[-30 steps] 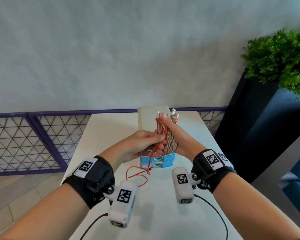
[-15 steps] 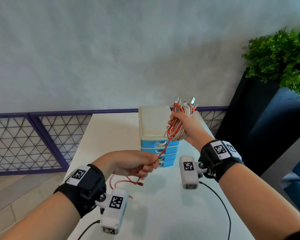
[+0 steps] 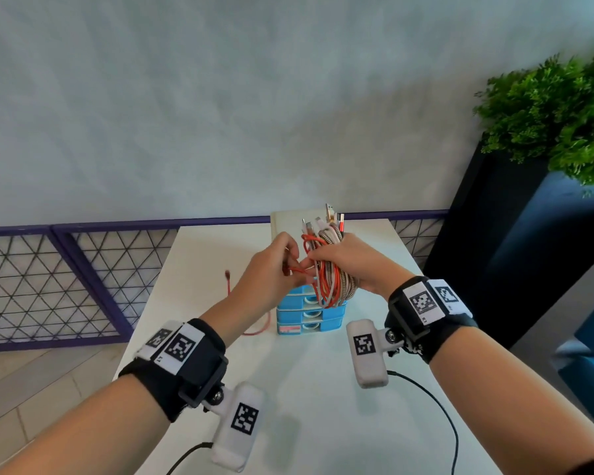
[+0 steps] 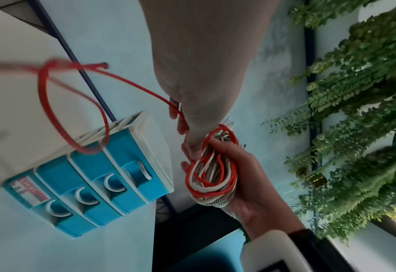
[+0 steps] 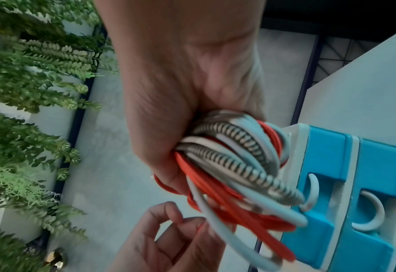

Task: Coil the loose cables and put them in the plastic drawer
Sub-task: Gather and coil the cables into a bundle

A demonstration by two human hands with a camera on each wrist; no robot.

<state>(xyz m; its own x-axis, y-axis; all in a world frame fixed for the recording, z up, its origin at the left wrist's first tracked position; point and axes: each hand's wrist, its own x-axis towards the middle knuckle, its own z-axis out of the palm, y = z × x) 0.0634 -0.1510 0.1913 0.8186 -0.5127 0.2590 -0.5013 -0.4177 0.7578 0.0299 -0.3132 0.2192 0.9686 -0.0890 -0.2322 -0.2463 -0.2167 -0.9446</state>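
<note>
My right hand (image 3: 343, 260) grips a bundle of coiled cables (image 3: 330, 279), red, white and braided, held upright above the blue drawer unit (image 3: 309, 313); plug ends stick out at the top. The bundle (image 5: 234, 165) fills the right wrist view, and the bundle (image 4: 212, 176) also shows in the left wrist view. My left hand (image 3: 275, 269) pinches the loose red cable (image 4: 132, 86) right beside the bundle. The red cable's tail (image 3: 228, 282) swings free to the left over the table. The drawers (image 4: 87, 191) look closed.
The white table (image 3: 220, 255) ends at a purple mesh railing (image 3: 66, 269) behind and to the left. A dark planter (image 3: 487, 234) with green foliage (image 3: 556, 114) stands at the right. Black wrist-camera wires (image 3: 436, 406) trail over the near table.
My left hand rose from low over the table up to the bundle, bringing the red cable with it. The right hand came slightly down and left. The tail flicked out to the left.
</note>
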